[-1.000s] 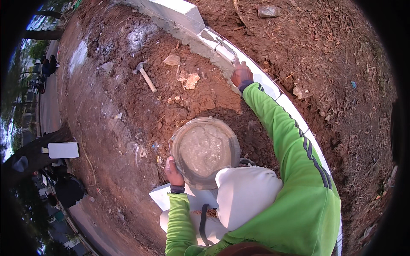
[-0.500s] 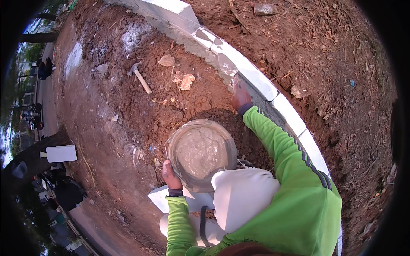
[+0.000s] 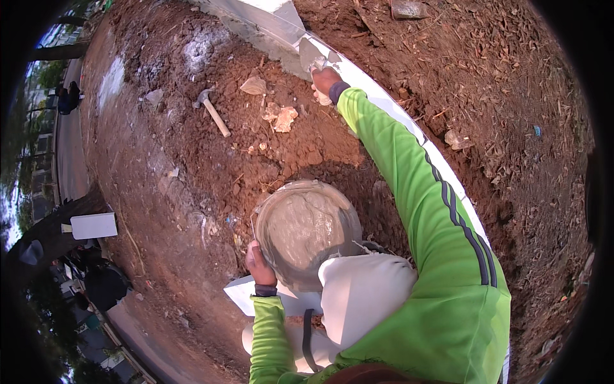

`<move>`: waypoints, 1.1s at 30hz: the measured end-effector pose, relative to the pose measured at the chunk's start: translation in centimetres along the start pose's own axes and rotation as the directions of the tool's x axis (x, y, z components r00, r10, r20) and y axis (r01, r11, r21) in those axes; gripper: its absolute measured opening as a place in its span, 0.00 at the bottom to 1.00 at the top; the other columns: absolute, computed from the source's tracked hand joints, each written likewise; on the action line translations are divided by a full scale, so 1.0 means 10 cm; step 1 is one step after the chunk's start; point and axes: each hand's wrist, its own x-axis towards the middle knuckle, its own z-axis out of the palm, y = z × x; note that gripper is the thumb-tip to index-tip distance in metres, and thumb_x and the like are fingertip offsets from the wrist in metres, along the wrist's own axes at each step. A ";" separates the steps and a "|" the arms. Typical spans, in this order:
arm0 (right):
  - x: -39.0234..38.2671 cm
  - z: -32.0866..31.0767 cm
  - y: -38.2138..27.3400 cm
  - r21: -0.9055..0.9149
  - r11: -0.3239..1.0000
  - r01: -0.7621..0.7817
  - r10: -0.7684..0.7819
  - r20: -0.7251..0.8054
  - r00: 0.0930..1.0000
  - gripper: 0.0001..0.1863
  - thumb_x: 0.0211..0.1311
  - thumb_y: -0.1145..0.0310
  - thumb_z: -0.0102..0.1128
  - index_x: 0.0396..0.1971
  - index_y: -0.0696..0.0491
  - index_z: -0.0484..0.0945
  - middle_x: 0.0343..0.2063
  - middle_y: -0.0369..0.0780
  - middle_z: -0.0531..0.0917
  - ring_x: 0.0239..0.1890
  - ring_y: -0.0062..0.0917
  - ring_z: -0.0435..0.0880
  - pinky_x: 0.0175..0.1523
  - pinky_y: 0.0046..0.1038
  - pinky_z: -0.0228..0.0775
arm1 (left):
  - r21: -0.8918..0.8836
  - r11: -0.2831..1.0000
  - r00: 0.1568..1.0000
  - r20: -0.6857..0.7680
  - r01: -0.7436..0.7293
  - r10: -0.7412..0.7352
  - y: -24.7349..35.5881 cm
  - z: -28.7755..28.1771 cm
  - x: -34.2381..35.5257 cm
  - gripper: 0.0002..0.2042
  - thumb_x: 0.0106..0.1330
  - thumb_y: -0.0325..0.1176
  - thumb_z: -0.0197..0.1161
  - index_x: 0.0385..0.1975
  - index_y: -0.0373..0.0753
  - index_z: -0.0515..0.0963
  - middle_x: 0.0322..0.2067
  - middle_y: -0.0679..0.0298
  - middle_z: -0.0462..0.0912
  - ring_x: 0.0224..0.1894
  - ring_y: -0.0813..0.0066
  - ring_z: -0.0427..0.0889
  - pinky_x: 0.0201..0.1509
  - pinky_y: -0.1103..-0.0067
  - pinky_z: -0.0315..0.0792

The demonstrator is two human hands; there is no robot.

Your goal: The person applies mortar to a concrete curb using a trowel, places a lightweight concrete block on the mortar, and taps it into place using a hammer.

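My right hand (image 3: 325, 82) is closed on a trowel (image 3: 308, 52) at the upper part of the row of white kerb blocks (image 3: 384, 96), where grey mortar lies along the blocks' inner side. My left hand (image 3: 259, 262) grips the left edge of a round bucket (image 3: 342, 198) of wet grey mortar (image 3: 304, 227). The bucket sits beside my knee, in pale trousers (image 3: 371, 294), with a white slab (image 3: 238, 288) partly under it. My right forearm hides much of the kerb.
A hammer (image 3: 214, 112), stones (image 3: 281, 118) and rubble lie on the reddish soil (image 3: 179, 160). Leaf litter lies right of the kerb. At the left are a tree trunk (image 3: 38, 240) with a white box (image 3: 94, 226) beside it, a paved road (image 3: 73, 147) and a dark-clad person (image 3: 68, 97).
My right hand, with the trowel, has moved up and left along the kerb since half a second ago. My left hand stays on the bucket.
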 end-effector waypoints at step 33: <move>-0.46 -1.29 1.35 -0.486 0.867 0.109 -0.037 0.155 0.987 0.27 0.81 0.53 0.33 0.48 0.59 0.78 0.23 0.45 0.85 0.21 0.34 0.85 0.33 0.43 0.78 | -0.113 0.993 0.997 0.067 0.044 -0.037 0.08 0.15 0.06 0.18 0.81 0.42 0.51 0.47 0.30 0.79 0.41 0.64 0.84 0.42 0.80 0.78 0.51 0.80 0.71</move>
